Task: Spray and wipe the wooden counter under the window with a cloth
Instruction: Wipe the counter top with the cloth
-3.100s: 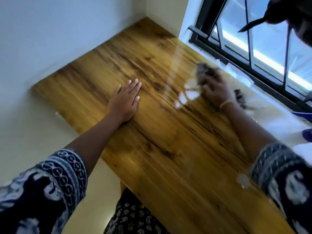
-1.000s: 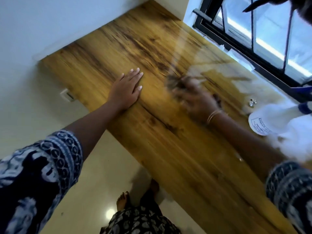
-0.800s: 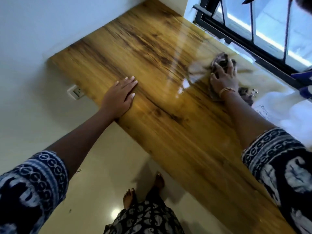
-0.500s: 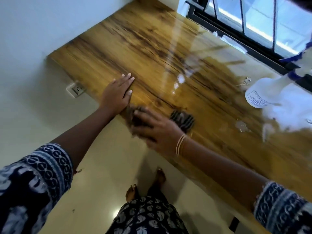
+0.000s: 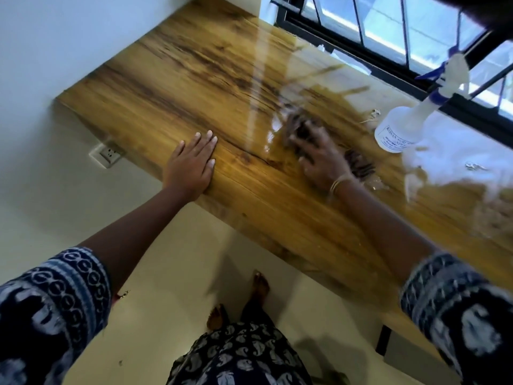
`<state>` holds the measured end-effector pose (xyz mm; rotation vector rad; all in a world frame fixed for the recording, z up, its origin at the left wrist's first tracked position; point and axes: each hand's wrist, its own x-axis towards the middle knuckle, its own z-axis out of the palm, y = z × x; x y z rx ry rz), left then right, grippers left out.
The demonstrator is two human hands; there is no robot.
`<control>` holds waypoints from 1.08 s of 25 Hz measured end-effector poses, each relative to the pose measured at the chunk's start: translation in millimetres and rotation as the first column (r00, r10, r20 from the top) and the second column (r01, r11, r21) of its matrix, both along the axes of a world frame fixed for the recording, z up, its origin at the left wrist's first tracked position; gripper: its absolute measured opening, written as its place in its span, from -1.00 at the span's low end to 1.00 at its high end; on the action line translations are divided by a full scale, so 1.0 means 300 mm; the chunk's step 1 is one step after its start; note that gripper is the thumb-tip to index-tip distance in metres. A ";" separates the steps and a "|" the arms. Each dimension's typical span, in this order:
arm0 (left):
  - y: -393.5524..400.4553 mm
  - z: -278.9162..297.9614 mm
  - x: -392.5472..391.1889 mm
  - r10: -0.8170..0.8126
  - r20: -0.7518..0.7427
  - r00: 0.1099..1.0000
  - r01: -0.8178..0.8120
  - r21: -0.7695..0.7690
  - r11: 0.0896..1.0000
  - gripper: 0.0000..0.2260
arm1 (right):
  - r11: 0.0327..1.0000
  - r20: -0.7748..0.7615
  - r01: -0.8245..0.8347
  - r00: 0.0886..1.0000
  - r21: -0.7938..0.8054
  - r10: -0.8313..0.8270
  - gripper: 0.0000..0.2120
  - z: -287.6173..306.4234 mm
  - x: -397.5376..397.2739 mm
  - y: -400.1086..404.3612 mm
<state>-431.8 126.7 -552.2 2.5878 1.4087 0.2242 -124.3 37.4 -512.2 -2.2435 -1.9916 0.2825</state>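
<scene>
Left hand [image 5: 191, 165] flat on surface [image 5: 177, 87], fingers straight, together. Right hand [image 5: 319, 159], fingers spread, presses cloth [image 5: 358, 162] on surface; blurred. Bottle [image 5: 399, 126] near window [image 5: 388, 29].

Left hand [image 5: 191, 162] lies flat, fingers straight and together; right hand [image 5: 319, 157] (motion-blurred) reaches forward, fingers spread, palm down.

1. The right hand [image 5: 322, 159] was motion-blurred; its finger positions could not be determined.
2. The cloth [image 5: 358, 163] lay mostly hidden beneath that hand.
3. Label print on the spray bottle [image 5: 399, 126], beside the cloth, was illegible.
</scene>
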 end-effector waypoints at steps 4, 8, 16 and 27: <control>-0.012 -0.006 0.024 0.027 0.041 0.999 -0.026 -0.022 0.999 -0.52 | 0.814 -0.002 -0.573 0.818 0.097 0.575 -0.48 -0.061 -0.249 -0.353; -0.018 0.006 0.080 -0.022 0.071 0.997 0.023 -0.018 1.000 -0.53 | 0.730 0.043 -0.681 0.732 0.059 0.680 -0.51 -0.048 -0.162 -0.317; -0.002 -0.001 0.169 -0.068 0.098 0.993 0.068 0.004 0.998 -0.55 | 0.858 -0.034 0.514 0.857 -0.008 -0.514 -0.48 -0.007 0.205 0.089; 0.125 0.033 0.431 -0.069 0.112 0.991 0.074 -0.049 0.996 -0.55 | 0.994 0.030 -0.065 0.998 0.090 0.062 -0.52 -0.030 0.281 0.197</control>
